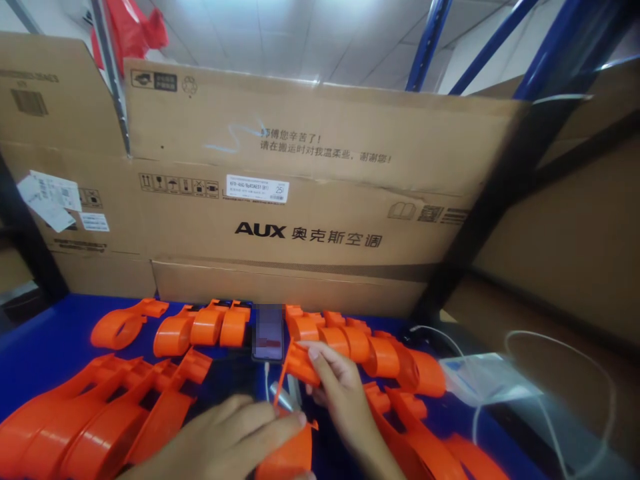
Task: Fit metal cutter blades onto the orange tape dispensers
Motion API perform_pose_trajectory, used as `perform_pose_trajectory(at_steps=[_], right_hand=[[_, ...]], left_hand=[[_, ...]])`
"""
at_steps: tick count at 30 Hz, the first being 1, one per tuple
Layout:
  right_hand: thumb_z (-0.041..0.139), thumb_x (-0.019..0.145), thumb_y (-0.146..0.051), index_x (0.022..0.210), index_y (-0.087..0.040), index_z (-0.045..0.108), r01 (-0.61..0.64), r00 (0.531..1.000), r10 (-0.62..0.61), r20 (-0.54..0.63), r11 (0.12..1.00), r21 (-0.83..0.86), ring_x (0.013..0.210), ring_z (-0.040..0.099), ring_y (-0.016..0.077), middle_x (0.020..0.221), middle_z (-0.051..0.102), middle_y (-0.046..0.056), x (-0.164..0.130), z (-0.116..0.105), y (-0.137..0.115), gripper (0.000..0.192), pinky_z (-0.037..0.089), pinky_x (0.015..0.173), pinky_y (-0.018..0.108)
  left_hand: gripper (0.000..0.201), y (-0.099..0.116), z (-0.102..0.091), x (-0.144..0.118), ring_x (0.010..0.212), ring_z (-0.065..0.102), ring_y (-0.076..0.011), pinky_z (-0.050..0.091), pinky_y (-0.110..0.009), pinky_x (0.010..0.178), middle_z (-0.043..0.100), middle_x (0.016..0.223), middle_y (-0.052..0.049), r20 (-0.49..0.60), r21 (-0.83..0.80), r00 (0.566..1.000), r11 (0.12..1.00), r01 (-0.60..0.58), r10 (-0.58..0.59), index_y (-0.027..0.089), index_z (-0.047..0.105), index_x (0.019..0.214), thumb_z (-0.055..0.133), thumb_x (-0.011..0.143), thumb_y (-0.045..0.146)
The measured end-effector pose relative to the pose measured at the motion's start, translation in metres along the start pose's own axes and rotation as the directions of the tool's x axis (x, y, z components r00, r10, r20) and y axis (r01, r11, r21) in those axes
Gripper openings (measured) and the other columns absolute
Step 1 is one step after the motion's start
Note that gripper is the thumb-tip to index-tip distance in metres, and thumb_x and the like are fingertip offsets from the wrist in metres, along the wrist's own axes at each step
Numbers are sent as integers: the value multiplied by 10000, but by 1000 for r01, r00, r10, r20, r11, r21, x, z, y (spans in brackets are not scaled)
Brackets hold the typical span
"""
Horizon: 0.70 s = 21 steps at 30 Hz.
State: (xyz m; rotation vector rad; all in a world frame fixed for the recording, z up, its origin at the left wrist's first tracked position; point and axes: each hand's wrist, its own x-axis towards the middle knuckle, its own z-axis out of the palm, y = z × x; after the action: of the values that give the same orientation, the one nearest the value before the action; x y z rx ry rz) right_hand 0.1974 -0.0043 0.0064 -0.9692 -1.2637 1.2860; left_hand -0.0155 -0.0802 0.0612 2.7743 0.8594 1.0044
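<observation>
My right hand [343, 387] pinches the clip-like upper end of an orange plastic looped part [287, 457] between thumb and fingers. My left hand [227, 433] is closed over the rounded lower end of what looks like the same part, with a thin orange strip running up between the hands. Some left fingertips are hidden beneath it. Behind the hands a phone [269, 337] stands upright with a white cable [267, 380] at its bottom. A small silvery object [285, 397] lies partly hidden between my hands.
Similar orange looped parts stand in rows on the blue surface [30, 333], at left [107, 443] and right [383, 357]. A large cardboard box [310, 207] walls off the back. At right are a clear plastic bag [487, 380], a loose white cable [613, 400] and a dark shelf post [480, 193].
</observation>
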Motion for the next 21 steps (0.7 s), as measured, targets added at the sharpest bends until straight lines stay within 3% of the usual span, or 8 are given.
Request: perform_pose_trajectory(at_steps=[3, 5, 7, 9, 13, 16, 18, 21], right_hand=[[686, 832, -599, 1020, -190, 734, -4, 1000, 4, -29, 1000, -8, 451, 395, 96, 543, 516, -33, 1, -1, -1, 452, 247, 398, 177], [679, 836, -606, 1022, -187, 729, -15, 999, 16, -33, 1000, 14, 449, 390, 91, 546, 520, -32, 1, 0, -2, 461, 251, 400, 172], [668, 846, -610, 1021, -183, 724, -21, 999, 22, -32, 1000, 22, 437, 374, 83, 535, 507, -37, -1, 2, -3, 465, 243, 392, 168], [665, 853, -606, 1017, -184, 716, -11, 1000, 12, -23, 1000, 10, 434, 379, 84, 536, 506, -38, -2, 5, -2, 456, 246, 382, 170], [571, 920, -606, 1051, -192, 684, 61, 998, -63, -30, 995, -73, 407, 373, 89, 533, 506, -46, -2, 8, 0, 449, 275, 374, 194], [414, 1007, -562, 1051, -199, 667, 194, 978, -209, -24, 939, -283, 481, 472, 125, 622, 583, -10, 0, 4, -1, 445, 398, 465, 243], [446, 1013, -494, 964, -206, 684, 287, 953, -291, 77, 801, -525, 671, 581, 181, 759, 646, 33, 0, -1, -3, 376, 480, 626, 297], [588, 955, -392, 859, -213, 703, 362, 931, -235, 280, 493, -791, 903, 594, 248, 893, 650, 62, -1, -6, -3, 234, 472, 862, 399]], left_hand=[[624, -11, 11, -9, 1148, 683, -288, 590, -441, 944, 664, 1379, -33, -2, -99, 1000, 995, 1, -1, 521, 446, 1445, 693, 897, 354], [731, -20, 22, -14, 1310, 556, -367, 523, -545, 1019, 548, 1502, -82, -117, -204, 984, 973, 106, -131, 451, 392, 1505, 663, 841, 591], [724, -26, 36, -11, 1326, 539, -363, 472, -585, 1058, 574, 1466, -121, -130, -416, 872, 824, 384, -472, 383, 313, 1556, 554, 908, 597], [566, -29, 49, 1, 1188, 652, -307, 523, -526, 1009, 694, 1296, -97, 38, -638, 746, 558, 530, -665, 374, 433, 1491, 521, 955, 531], [311, -32, 67, 32, 944, 728, -217, 580, -314, 838, 768, 1032, -50, 191, -876, 739, 228, 426, -645, 272, 718, 1128, 685, 875, 452], [258, -44, 72, 36, 536, 631, -121, 512, -202, 532, 693, 662, 7, 130, -948, 598, 78, 309, -791, 204, 710, 786, 738, 820, 458], [296, -56, 71, 29, 487, 590, -103, 473, -181, 483, 646, 591, 23, 94, -980, 477, 3, 199, -874, 185, 674, 720, 771, 783, 457], [286, -69, 70, 15, 498, 605, -112, 509, -201, 503, 655, 613, 15, 135, -991, 425, -113, 75, -895, 168, 666, 747, 784, 770, 428]])
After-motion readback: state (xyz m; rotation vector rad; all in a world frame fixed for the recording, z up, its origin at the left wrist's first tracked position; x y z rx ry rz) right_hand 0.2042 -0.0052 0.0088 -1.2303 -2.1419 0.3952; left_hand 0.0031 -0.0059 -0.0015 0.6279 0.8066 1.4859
